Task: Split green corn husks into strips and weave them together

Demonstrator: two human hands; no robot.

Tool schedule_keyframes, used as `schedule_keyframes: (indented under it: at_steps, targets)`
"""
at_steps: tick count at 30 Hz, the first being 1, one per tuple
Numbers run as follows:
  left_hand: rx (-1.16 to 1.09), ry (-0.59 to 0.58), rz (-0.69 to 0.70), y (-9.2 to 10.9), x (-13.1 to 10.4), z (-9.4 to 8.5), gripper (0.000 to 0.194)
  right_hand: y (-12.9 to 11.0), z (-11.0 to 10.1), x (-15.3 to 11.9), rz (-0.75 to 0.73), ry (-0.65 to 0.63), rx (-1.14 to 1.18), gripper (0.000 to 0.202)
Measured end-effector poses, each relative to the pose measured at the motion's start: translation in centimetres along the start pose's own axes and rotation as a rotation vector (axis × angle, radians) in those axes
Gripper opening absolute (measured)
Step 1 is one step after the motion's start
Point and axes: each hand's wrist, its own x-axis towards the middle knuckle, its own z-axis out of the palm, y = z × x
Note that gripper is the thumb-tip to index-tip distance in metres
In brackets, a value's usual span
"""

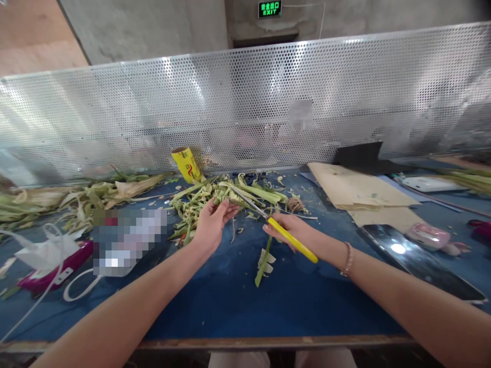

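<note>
Left hand [213,221] pinched on green plant strips [220,191] | right hand [290,225] clasped round yellow-handled tool [287,234], long axis slanting toward tabletop's [230,306] far-left corner, tip near left hand | strips heaped toward tabletop's far edge, beyond both hands, left nearer

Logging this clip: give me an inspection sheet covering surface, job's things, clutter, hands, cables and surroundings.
Surface: blue tabletop, scattered with plant scraps.
Job's things: yellow-handled tool, its metal tip at the green plant pile.
Clutter: dark phone, brown paper, yellow container.
Hands: left hand at the pile, grip unclear; right hand holding the tool.
Cables: white cable, looped at picture left.
Surroundings: perforated metal screen, lit exit sign.
</note>
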Motion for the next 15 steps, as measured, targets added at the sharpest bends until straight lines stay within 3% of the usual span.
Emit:
schedule_keyframes:
  at_steps: [8, 15]
  targets:
    - [0.085, -0.001, 0.043, -0.2, -0.1, -0.1, 0.018, -1.1, -0.4, -0.3, 0.088, -0.014, -0.045, 0.032]
    - [0.198, -0.085, 0.071, -0.3, -0.7, -0.1, 0.02, -1.1, 0.1, -0.8, -0.009, -0.024, 0.008, 0.035]
